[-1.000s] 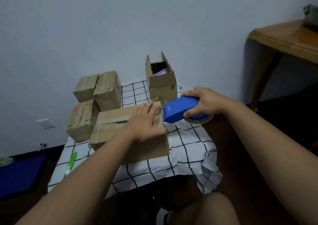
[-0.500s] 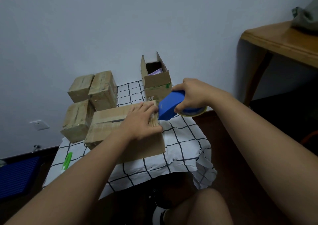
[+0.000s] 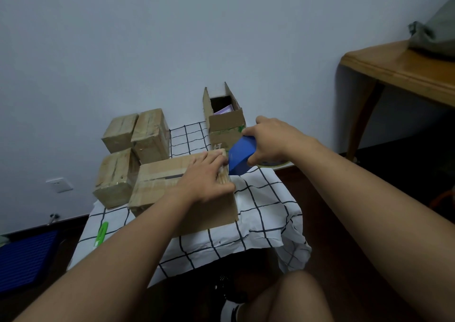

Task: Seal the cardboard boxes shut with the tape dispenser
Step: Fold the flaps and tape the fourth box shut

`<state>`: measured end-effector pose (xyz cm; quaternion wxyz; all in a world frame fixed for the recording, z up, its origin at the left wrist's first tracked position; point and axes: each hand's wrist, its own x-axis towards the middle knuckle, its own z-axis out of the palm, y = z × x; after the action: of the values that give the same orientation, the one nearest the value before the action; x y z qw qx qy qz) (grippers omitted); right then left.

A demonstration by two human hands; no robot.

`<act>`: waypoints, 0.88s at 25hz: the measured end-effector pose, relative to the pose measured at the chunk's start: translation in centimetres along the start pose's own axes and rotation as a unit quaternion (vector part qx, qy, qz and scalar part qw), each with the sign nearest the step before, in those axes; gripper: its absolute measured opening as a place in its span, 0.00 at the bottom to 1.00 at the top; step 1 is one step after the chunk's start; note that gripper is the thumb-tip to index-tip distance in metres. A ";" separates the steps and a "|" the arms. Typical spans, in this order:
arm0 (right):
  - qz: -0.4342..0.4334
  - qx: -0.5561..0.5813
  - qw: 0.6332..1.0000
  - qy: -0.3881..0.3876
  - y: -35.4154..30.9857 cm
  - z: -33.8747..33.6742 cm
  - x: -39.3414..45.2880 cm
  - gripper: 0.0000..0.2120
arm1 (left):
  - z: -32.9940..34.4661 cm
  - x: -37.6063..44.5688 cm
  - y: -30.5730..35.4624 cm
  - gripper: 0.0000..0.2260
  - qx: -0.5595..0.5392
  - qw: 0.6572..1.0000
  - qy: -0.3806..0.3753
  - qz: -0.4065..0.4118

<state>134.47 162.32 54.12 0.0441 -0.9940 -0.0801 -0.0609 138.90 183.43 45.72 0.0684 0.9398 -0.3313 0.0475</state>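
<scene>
A rectangular corrugated cardboard box (image 3: 170,189), its matte flaps closed, lies at the centre of a tabletop draped in crumpled white cloth with a black grid (image 3: 261,208). The left hand (image 3: 202,181) presses flat on its right end, fingers straight and together. At the box's 2 o'clock the right hand (image 3: 269,141) grips a smooth blue plastic tape dispenser (image 3: 240,155), its nose touching the box's right edge; three taped boxes (image 3: 134,149) sit at 10 o'clock.

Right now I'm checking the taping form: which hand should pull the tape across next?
Right. The right hand already grips the blue tape dispenser at the box edge; the left hand is pressing the flaps down.
</scene>
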 end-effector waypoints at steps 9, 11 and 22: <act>0.023 -0.048 0.999 -0.014 -1.7 -0.7 0.1 0.28 | -0.2 0.1 0.0 0.36 -0.006 1.000 -0.004 -0.001; 0.021 -0.152 0.987 -0.046 -1.1 0.1 -0.8 0.29 | -0.4 -0.2 0.0 0.34 -0.011 1.000 -0.001 -0.003; 0.173 0.116 0.971 0.114 -0.1 5.4 -1.9 0.32 | -0.1 -0.6 0.2 0.34 0.041 0.999 -0.020 0.001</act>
<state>133.18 162.70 48.50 0.1779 -0.9673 0.0923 -0.1553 138.32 183.67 45.72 0.0232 0.9423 -0.3313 0.0426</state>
